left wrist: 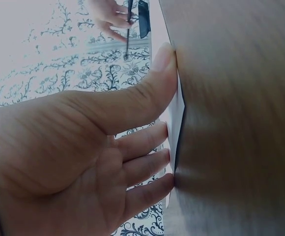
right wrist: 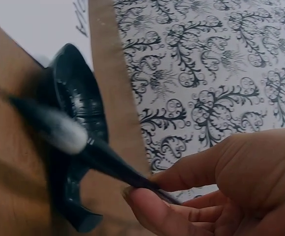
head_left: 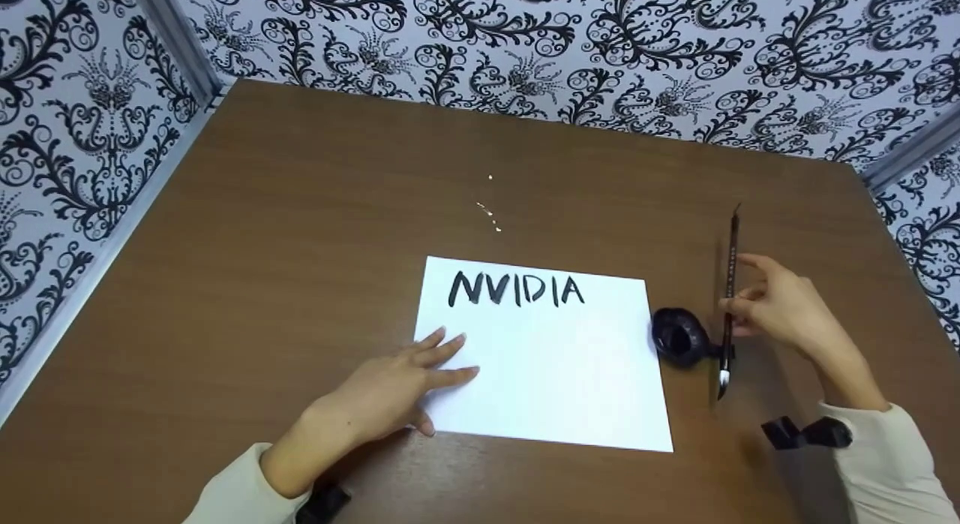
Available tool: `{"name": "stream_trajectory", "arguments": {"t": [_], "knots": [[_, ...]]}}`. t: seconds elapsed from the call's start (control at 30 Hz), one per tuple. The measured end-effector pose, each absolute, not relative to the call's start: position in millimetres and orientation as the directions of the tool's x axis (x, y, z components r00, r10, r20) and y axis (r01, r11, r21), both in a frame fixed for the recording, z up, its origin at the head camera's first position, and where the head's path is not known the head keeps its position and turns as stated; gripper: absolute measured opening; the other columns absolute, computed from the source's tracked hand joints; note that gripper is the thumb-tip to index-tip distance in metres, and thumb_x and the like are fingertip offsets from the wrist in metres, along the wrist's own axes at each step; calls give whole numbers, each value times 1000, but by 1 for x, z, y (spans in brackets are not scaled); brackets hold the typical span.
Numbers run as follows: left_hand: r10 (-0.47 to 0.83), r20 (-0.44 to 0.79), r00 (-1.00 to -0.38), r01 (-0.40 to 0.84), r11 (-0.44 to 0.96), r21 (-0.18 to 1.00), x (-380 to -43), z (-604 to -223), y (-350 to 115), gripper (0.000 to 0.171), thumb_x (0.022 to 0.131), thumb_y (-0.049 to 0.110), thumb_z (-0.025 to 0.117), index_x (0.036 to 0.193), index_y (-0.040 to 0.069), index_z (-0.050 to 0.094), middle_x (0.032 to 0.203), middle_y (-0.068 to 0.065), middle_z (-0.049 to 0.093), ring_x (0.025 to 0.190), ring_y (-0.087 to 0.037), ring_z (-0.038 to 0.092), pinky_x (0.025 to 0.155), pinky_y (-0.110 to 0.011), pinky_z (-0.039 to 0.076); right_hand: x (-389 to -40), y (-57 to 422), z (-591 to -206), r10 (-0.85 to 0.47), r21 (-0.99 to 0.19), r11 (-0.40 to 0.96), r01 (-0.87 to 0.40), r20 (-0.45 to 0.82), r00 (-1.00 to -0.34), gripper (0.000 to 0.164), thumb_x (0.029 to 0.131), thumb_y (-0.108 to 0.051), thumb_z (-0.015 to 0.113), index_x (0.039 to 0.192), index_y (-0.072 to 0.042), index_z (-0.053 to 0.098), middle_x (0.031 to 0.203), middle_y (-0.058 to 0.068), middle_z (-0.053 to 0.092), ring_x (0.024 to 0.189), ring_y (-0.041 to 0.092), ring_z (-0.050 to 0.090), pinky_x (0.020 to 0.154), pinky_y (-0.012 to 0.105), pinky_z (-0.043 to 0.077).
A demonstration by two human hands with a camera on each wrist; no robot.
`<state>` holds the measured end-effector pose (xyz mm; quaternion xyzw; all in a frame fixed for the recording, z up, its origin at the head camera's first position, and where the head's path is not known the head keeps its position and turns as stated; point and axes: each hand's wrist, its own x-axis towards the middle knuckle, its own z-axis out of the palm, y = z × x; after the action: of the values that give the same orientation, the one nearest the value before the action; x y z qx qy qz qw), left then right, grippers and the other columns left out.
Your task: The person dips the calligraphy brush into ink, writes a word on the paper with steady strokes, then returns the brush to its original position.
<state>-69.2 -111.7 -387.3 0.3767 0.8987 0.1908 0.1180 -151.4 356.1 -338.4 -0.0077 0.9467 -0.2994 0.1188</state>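
A white sheet of paper (head_left: 555,366) lies on the brown table, with "NVIDIA" lettered in black near its far edge. My left hand (head_left: 386,389) rests on the paper's left side, fingers spread; in the left wrist view its thumb (left wrist: 147,93) is at the paper's edge. My right hand (head_left: 784,306) pinches a dark-handled ink brush (head_left: 730,284) between thumb and fingers, right of the sheet. The brush's white bristles (right wrist: 66,130) end in a black tip pointing toward the near side. Close by, a black ink dish (head_left: 675,336) with a short handle stands at the paper's right edge.
Small pale specks (head_left: 491,213) dot the brown table (head_left: 300,209) beyond the paper. Black-and-white scroll-patterned walls (head_left: 525,51) border the table's back and sides. Dark straps (head_left: 806,434) sit at the cuffs of both pale sleeves.
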Motion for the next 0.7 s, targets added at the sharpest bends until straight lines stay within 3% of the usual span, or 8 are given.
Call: {"name": "stream_trajectory", "arguments": {"t": [0.3,0.53,0.7], "knots": [[715,-79,-694,617,648,447,-68,-388,-111,77,70,35,71,142,20,48,154,-11,27,140,-33,24,82,-48,52,-157,355,-345,-128,-546,836,52,-287,-949,68,87,0,59,144,12,24,97,30,66,63,25,68,56,34,56],[718,-78,-692,624,649,436,-68,-386,-112,76,71,35,70,142,20,49,154,-10,28,140,-33,25,71,-41,55,-160,354,-349,-118,-544,836,81,-321,-940,68,87,-4,62,143,11,27,100,28,66,65,24,68,58,34,56],[720,-80,-690,628,650,429,-69,-385,-111,75,71,35,70,142,20,49,153,-11,29,140,-33,25,76,-45,54,-160,353,-349,-115,-531,843,86,-334,-936,64,88,-1,58,142,11,27,98,27,66,64,23,68,57,33,56]]}}
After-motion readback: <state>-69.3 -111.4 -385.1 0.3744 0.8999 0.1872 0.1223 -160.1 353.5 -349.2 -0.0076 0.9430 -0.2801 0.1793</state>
